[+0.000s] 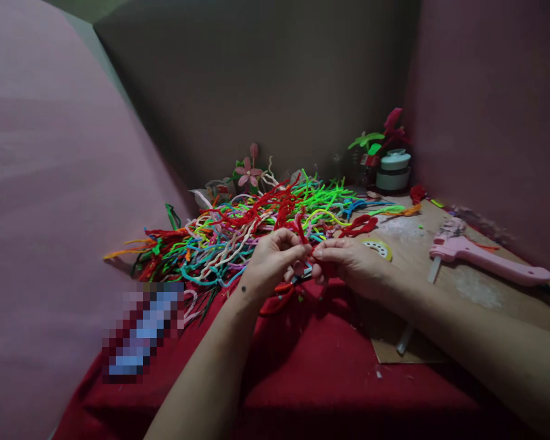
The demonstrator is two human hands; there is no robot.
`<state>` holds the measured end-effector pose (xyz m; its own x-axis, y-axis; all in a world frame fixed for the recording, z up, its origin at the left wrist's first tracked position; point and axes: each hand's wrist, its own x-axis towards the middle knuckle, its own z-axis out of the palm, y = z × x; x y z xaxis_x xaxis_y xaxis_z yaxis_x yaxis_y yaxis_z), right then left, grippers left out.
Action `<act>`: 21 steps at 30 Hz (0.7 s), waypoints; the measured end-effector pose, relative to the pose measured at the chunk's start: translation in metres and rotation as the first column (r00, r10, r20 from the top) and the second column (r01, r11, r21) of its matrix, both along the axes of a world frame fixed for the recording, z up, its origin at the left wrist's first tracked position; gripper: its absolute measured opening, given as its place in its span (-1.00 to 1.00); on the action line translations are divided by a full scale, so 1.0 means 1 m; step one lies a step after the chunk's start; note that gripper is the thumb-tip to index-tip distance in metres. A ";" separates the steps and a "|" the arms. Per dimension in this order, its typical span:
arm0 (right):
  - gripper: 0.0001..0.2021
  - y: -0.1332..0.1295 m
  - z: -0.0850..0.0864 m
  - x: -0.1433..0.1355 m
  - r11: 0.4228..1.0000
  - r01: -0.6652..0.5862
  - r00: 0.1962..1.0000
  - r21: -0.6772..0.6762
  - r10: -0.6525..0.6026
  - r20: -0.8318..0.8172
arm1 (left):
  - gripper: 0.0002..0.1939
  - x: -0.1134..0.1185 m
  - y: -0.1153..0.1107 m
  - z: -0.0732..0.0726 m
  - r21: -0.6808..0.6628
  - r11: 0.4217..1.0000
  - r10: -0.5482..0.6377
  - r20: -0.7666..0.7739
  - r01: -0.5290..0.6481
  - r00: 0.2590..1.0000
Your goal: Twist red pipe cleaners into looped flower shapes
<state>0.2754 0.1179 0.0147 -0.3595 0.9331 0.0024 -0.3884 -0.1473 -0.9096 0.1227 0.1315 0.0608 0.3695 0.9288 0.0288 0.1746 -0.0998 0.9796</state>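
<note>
Left hand (279, 260): grip pinched, thumb against fingers, on a red fuzzy stem (301, 225), one end rising above the fingers. Right hand (346, 260): grip likewise pinched on the red piece, fingertips meeting the left's (exact contact point too small to resolve). The stem is thus between both hands, above the front edge of a heap of multicoloured fuzzy stems (238, 235). Just below the hands, on the red cloth (302, 373) over the desk: a red-handled tool (277, 302), partly hidden; type unclear. To the right, a brown board (444, 318) bears a pink glue gun (495, 255) and a yellow ring-shaped item (387, 249); a translucent stick (404, 341) shows beneath the right forearm. Behind: pink flower (249, 173), lidded pale jar (393, 178).
</note>
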 end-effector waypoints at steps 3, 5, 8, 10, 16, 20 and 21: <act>-0.90 0.002 0.000 0.003 1.000 -0.005 1.000 -0.025 0.005 -0.003 | -0.80 -0.002 0.003 -0.002 0.064 0.997 -0.040 0.015 0.039 0.999; -0.90 0.002 0.001 0.004 0.999 -0.015 1.000 -0.040 0.015 -0.001 | -0.78 0.000 0.003 -0.003 0.097 0.995 -0.015 0.008 0.014 1.000; -0.91 0.002 0.004 0.005 0.999 -0.023 0.999 -0.048 0.025 0.042 | -0.78 0.006 0.000 -0.004 0.126 0.991 0.040 -0.009 -0.039 0.999; -0.90 0.000 0.006 0.004 0.999 -0.027 0.995 -0.044 0.031 0.090 | -0.80 0.008 -0.002 -0.005 0.145 0.989 0.046 -0.040 -0.040 0.998; -0.89 0.000 0.004 0.005 1.000 -0.016 0.991 0.001 0.016 0.132 | -0.90 0.005 -0.002 -0.012 0.358 0.934 0.074 -0.148 -0.016 0.986; -0.87 0.000 0.007 0.007 0.998 0.011 0.987 0.062 -0.021 0.161 | -0.92 -0.002 0.007 -0.016 0.785 0.603 0.145 -0.283 0.142 0.948; -0.85 -0.002 0.009 0.007 0.998 0.015 0.983 0.068 -0.027 0.181 | -0.90 -0.004 0.009 -0.015 0.847 0.490 0.183 -0.332 0.207 0.926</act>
